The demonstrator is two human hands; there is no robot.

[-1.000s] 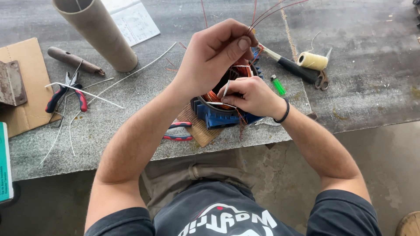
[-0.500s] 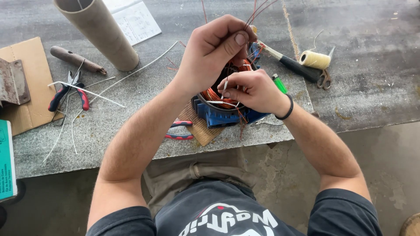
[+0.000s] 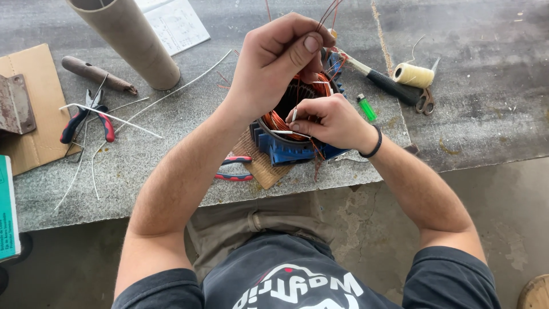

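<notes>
Pliers, near edge: red-handled pair [image 3: 234, 169] beside the cardboard pad [image 3: 260, 166], unused.
Stator: blue motor stator [image 3: 286, 150] on my desk [image 3: 171, 143], copper windings [image 3: 277, 121] exposed.
Right hand: my right hand [image 3: 329, 121] pinched on a white sleeve [image 3: 294, 114] at the coil.
Left hand: my left hand [image 3: 280, 57] above, closed on the copper leads [image 3: 326, 14], pulled taut.
Tip: keep tension steady, don't nick the enamel.
Far: lighter [image 3: 366, 107], twine spool [image 3: 413, 75], scissors [image 3: 426, 97].

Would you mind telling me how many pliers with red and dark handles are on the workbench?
2: one pair of pliers lies at the left beside the cardboard; the handles of another pair stick out from under the blue motor housing. More may be hidden.
</notes>
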